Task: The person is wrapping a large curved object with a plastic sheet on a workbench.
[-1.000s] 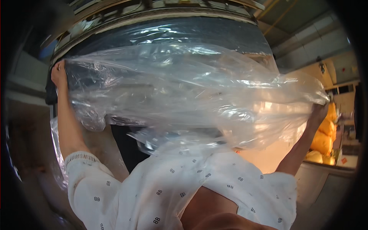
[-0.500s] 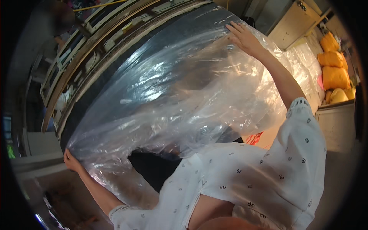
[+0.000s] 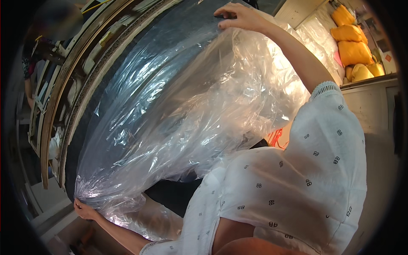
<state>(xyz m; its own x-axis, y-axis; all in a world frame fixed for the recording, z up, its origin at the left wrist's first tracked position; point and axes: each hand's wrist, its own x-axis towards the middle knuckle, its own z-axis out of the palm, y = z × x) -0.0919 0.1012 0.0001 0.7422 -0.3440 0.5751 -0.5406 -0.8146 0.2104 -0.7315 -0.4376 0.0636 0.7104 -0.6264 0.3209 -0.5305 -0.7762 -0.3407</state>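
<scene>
A wide sheet of clear plastic film (image 3: 182, 114) spreads in shiny wrinkles over a dark flat surface (image 3: 165, 25) and falls toward my body. At its lower left corner my left hand (image 3: 85, 210) is closed in a pinch, with gathered folds of film fanning out from the fingers. My right hand (image 3: 241, 18) is at the far upper edge, fingers curled down and closed on the film. Between the two hands the film is drawn into long creases.
Along the left runs a long machine frame (image 3: 63, 80) with wooden and metal rails. More clear film (image 3: 318, 40) is heaped at the right, beside orange bundles (image 3: 353, 52) on a cabinet (image 3: 369, 102). Part of another person's arm (image 3: 28, 89) shows at the far left.
My right hand has gone from lying flat with fingers stretched to curled on the film. The film now shows more bunching and longer creases. The whole view has shifted and turned.
</scene>
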